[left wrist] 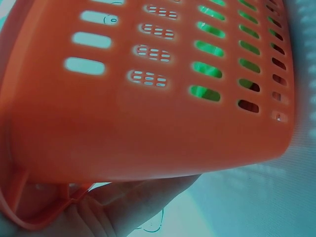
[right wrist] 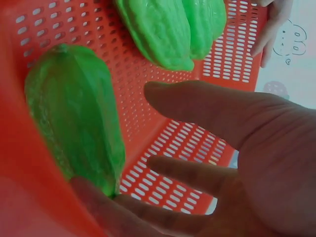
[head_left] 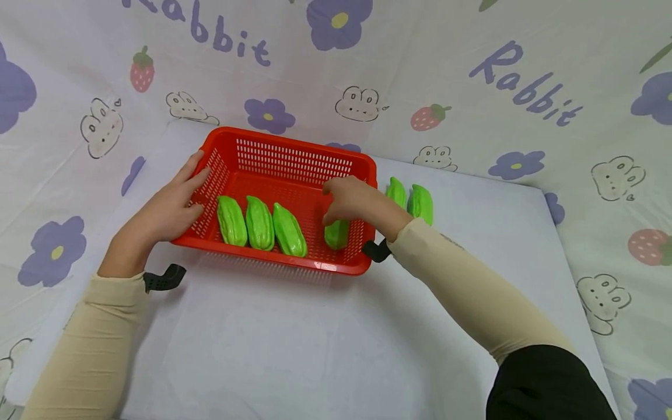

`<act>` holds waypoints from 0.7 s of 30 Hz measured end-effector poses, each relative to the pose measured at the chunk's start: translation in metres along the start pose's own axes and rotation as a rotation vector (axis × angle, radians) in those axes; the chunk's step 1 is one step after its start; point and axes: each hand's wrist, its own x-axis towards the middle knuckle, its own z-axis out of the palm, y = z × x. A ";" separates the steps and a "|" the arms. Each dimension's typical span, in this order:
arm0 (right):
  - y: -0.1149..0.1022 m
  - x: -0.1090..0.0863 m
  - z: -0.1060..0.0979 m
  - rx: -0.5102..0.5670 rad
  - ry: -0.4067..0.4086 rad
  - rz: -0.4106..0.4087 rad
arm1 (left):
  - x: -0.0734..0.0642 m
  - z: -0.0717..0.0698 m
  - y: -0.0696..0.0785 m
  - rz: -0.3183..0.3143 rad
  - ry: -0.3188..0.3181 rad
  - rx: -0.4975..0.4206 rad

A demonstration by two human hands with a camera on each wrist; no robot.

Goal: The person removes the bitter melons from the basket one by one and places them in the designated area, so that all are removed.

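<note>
A red plastic basket (head_left: 294, 261) with slotted walls stands on the white table. Its left end is held at the rim by my left hand (head_left: 170, 204); the left wrist view has part of that hand (left wrist: 143, 205) beneath the rim. Three light-green ridged bitter melons (head_left: 259, 223) lie side by side in the basket. At the right end inside it, another bitter melon (right wrist: 79, 118) leans by the wall. My right hand (head_left: 349, 201) reaches over this one, thumb and fingers spread apart. One fingertip overlaps the melon's lower end; whether it touches is unclear.
Two more bitter melons (head_left: 421, 204) lie on the white tabletop (head_left: 504, 251) just right of the basket, partly behind my right wrist. A printed cloth (head_left: 399, 52) with rabbits, flowers and strawberries hangs behind the table.
</note>
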 end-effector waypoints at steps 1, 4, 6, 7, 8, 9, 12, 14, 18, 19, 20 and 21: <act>-0.001 0.001 0.000 -0.006 -0.009 0.001 | 0.000 0.000 0.000 -0.001 0.000 -0.001; -0.003 0.006 0.001 -0.016 -0.040 0.011 | -0.001 -0.001 -0.001 -0.005 0.001 -0.001; -0.004 0.009 0.002 -0.017 -0.060 0.022 | -0.002 -0.001 -0.001 -0.005 0.001 -0.001; -0.005 0.010 0.003 -0.020 -0.070 0.026 | -0.002 0.000 -0.002 -0.004 0.001 -0.001; -0.005 0.011 0.003 -0.021 -0.079 0.032 | -0.002 0.000 -0.002 -0.003 0.001 -0.001; -0.006 0.012 0.004 -0.023 -0.086 0.038 | -0.002 0.000 -0.002 0.000 0.000 -0.002; -0.007 0.015 0.006 -0.039 -0.100 0.046 | -0.001 0.001 -0.003 0.010 0.000 -0.006; -0.008 0.016 0.007 -0.043 -0.103 0.054 | 0.000 0.002 -0.004 0.014 0.000 -0.008; -0.008 0.020 0.008 -0.046 -0.100 0.059 | 0.001 0.001 -0.004 0.016 0.002 -0.004; -0.008 0.021 0.008 -0.047 -0.100 0.061 | 0.001 0.001 -0.003 0.017 0.002 -0.002; -0.007 0.024 0.009 -0.052 -0.099 0.062 | 0.001 0.001 -0.003 0.017 0.002 -0.001; 0.003 0.035 0.014 -0.048 -0.101 0.053 | 0.001 0.000 -0.003 0.018 0.002 -0.001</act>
